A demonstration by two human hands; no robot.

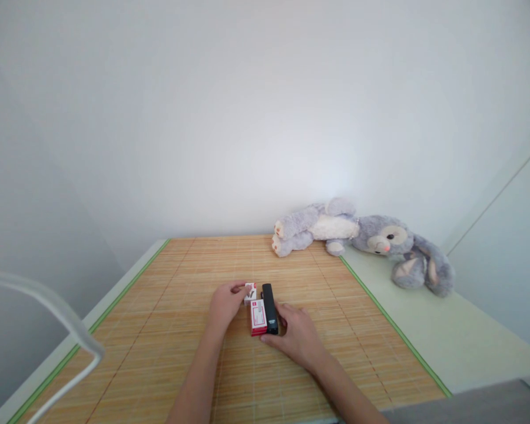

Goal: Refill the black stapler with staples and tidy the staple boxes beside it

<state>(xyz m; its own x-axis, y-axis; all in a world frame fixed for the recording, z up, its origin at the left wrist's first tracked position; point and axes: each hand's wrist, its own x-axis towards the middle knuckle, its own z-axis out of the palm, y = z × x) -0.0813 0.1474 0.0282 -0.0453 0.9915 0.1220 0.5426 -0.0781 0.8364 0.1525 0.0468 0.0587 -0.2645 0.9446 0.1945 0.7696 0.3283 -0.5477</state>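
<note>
Two stacked red-and-white boxes (pixel 258 315) lie on the bamboo mat, close against the left side of a black stapler (pixel 270 310). Just beyond the stack sits a small white box (pixel 250 294) with red marks and a picture on it. My left hand (pixel 225 305) is closed on that small box from the left, thumb and fingers at its edge. From the right, my right hand (pixel 301 335) is curled round the stapler. Its thumb reaches across the near end, by the corner of the stacked boxes, and its other fingers rest along the stapler's right side.
The bamboo mat (pixel 172 330) with green edging covers most of the pale table (pixel 424 312). A grey plush rabbit (pixel 335 227) lies at the back right against the wall. A white curved cable or tube (pixel 77 330) crosses the lower left, near the camera.
</note>
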